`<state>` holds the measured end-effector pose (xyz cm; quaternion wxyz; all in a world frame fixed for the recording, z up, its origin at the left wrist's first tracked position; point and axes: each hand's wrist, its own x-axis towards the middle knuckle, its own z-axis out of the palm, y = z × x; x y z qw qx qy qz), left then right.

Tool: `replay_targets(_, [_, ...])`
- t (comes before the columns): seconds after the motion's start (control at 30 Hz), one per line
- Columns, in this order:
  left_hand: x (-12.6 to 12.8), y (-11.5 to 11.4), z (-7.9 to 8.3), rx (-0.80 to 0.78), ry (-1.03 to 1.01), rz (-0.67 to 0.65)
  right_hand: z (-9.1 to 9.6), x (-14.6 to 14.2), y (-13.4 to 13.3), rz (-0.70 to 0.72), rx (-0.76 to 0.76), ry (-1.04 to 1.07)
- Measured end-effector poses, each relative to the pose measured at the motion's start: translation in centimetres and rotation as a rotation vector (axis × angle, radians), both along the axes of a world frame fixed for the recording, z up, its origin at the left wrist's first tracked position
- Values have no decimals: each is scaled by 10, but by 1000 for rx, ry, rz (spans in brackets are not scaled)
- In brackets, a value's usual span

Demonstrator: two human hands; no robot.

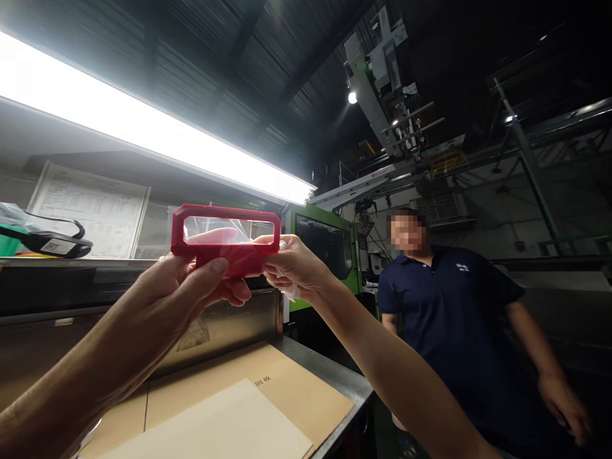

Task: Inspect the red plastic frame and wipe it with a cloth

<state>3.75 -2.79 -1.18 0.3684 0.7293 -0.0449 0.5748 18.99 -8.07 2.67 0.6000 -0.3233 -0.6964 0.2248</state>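
- Head view shows one red plastic frame (pixel 225 239), held up at chest height in front of the long light tube (pixel 157 137), above the steel bench (pixel 329 376).
- One frame only: rectangular, with chamfered corners, a glossy moulded rim and a clear window through which a fingertip and wrinkled film show; a solid red tab hangs below the window.
- Left hand (pixel 186 293) grips the frame's lower left corner and tab, thumb pressed on the front, fingers curled behind.
- Right hand (pixel 291 264) pinches the frame's right end between thumb and fingers, and also clutches one small white cloth (pixel 289 290), crumpled soft against the palm.
- Two flat sheets lie on the bench: one brown cardboard sheet (pixel 301 395), matte, with small printed characters, and one paler cream sheet (pixel 224 427) lying on top of it.
- One metal back panel (pixel 229 322) rises behind the sheets, brushed and reflective.
- One printed paper chart (pixel 90 207) leans at upper left, with one black handheld device (pixel 48 242) on the shelf just beside it.
- One green machine (pixel 325 252) with a dark window stands behind the right hand.
- One other person in a dark blue polo shirt (pixel 454 319) stands at the right, well apart from the frame, one arm hanging low with its hand (pixel 564 401) loose.
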Motion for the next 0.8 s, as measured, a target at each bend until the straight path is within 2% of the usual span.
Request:
replay_targets(0.43, [3,8,-2,27,12,-19,2,3,3,-1,-45,-70])
replay_targets(0.6, [4,4,-1,22,-28,-53,0,2,3,2,-44,-35])
replay_targets(0.8, [4,-2,-2,9,-29,-30,-2,2,5,28,-50,-6])
